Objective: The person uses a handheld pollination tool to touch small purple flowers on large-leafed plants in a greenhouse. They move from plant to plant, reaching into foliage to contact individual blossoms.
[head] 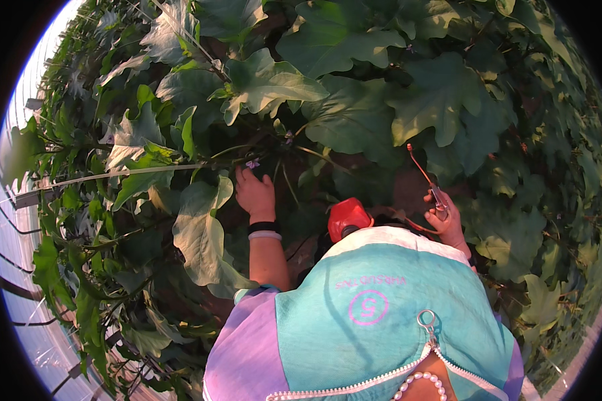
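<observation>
My left hand (257,194), with a dark band and a pale band at the wrist, reaches into the eggplant foliage. Its fingertips are right at a small purple eggplant flower (252,164); whether they pinch it or its stalk cannot be made out. In my right hand (447,220) is the metal trigger handle (438,197) of a small sprayer. From this handle a thin orange-red wand (420,165) points up and left, ending in a small nozzle (409,147). An orange hose (416,225) runs from the handle towards a red container (349,218) at my waist.
Broad eggplant leaves (341,40) crowd in on all sides. A pale cord (125,173) crosses the plants at left. Another purple flower (289,136) hangs above my left hand. Plastic sheeting with dark ribs (17,270) stands along the left edge.
</observation>
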Action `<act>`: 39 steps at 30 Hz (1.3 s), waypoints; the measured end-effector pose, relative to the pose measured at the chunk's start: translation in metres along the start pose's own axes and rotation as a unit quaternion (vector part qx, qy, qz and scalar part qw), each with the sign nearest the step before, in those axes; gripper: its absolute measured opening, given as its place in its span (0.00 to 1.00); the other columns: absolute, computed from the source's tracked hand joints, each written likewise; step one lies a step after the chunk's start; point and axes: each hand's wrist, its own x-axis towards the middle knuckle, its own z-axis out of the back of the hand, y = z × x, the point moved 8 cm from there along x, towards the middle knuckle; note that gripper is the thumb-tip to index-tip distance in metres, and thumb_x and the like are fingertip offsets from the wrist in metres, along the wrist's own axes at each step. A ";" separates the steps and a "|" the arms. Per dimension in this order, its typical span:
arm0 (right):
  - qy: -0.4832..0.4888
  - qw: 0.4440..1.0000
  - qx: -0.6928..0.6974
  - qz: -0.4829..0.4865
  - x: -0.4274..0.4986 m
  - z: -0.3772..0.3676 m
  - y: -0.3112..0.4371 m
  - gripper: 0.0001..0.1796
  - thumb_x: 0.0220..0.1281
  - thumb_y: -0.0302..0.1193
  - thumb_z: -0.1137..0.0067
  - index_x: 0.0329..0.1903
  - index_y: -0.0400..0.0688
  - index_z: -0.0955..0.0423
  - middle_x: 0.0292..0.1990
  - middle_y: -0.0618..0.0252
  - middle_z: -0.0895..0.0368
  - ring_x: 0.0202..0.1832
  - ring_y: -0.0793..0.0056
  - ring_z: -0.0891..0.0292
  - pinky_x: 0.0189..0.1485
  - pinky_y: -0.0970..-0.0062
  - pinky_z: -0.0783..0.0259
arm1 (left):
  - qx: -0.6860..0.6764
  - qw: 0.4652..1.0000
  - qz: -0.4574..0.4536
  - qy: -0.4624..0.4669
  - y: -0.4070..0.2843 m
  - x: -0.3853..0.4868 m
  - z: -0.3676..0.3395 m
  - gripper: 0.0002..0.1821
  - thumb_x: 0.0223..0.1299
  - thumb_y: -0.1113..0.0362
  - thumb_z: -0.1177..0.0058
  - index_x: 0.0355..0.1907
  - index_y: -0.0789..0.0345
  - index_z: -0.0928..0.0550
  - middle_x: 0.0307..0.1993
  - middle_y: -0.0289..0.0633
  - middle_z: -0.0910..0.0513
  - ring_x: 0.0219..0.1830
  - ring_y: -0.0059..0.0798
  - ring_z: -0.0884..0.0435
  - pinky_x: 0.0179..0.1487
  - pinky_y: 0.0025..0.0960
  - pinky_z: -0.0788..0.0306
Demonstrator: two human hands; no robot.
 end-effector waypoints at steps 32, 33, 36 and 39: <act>0.055 0.949 0.264 0.162 0.176 0.242 0.083 0.38 0.58 0.39 0.35 0.69 0.38 0.34 0.55 0.54 0.21 0.59 0.62 0.23 0.58 0.69 0.28 | -0.124 0.893 -0.390 0.185 -0.548 -0.117 -0.053 0.43 0.45 0.53 0.31 0.67 0.62 0.28 0.54 0.45 0.21 0.63 0.46 0.27 0.69 0.57 0.39; 0.054 0.953 0.262 0.143 0.192 0.231 0.087 0.37 0.58 0.39 0.36 0.68 0.37 0.34 0.54 0.54 0.20 0.58 0.62 0.22 0.58 0.70 0.28 | -0.131 0.885 -0.397 0.203 -0.552 -0.121 -0.061 0.43 0.45 0.53 0.31 0.67 0.62 0.27 0.54 0.45 0.21 0.63 0.46 0.27 0.69 0.60 0.39; 0.040 0.949 0.300 0.091 0.247 0.184 0.084 0.31 0.61 0.37 0.38 0.65 0.37 0.31 0.52 0.57 0.19 0.57 0.66 0.21 0.56 0.72 0.27 | -0.110 0.856 -0.448 0.233 -0.556 -0.132 -0.086 0.45 0.44 0.51 0.29 0.67 0.64 0.28 0.50 0.42 0.21 0.61 0.42 0.25 0.69 0.63 0.39; -0.025 0.952 0.298 0.072 0.312 0.138 0.055 0.26 0.63 0.30 0.37 0.62 0.38 0.29 0.49 0.62 0.17 0.53 0.69 0.20 0.56 0.70 0.26 | -0.062 0.821 -0.507 0.255 -0.552 -0.142 -0.113 0.44 0.46 0.48 0.31 0.67 0.63 0.28 0.51 0.41 0.21 0.61 0.42 0.25 0.69 0.67 0.41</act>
